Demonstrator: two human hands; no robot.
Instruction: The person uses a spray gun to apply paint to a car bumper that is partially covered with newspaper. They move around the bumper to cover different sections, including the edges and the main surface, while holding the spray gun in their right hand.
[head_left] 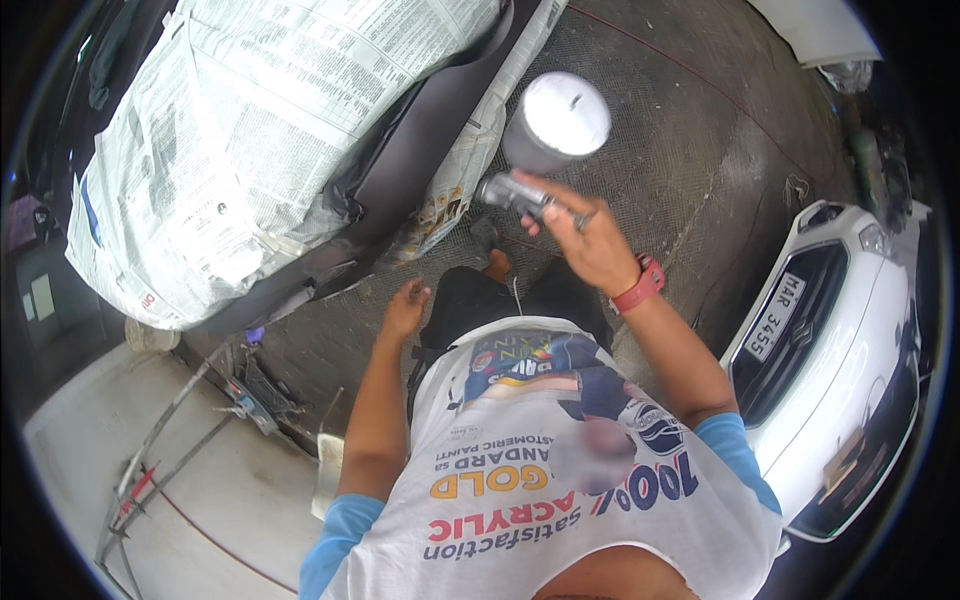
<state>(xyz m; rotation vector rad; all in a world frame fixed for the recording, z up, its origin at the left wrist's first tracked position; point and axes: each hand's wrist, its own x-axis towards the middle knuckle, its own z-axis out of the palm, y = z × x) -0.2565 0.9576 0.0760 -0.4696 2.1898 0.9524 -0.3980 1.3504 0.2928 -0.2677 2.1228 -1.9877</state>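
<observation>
My right hand (595,240), with a red watch on the wrist, grips a metal spray gun (515,196). On top of the gun sits a round cup with a white lid (565,112). The nozzle end points left, a short way off a dark grey car body panel (430,130). Newspaper masking (260,130) covers much of the car beside that panel. My left hand (404,310) hangs low by my left side, near the car's lower edge. Its fingers are loosely bent and a little apart, with nothing visible in them.
A white car (850,310) stands at the right. A thin red hose (690,72) runs across the dark, rough floor (700,160). At the lower left, a metal stand (170,450) and small clutter (250,400) lie by a pale surface (230,510).
</observation>
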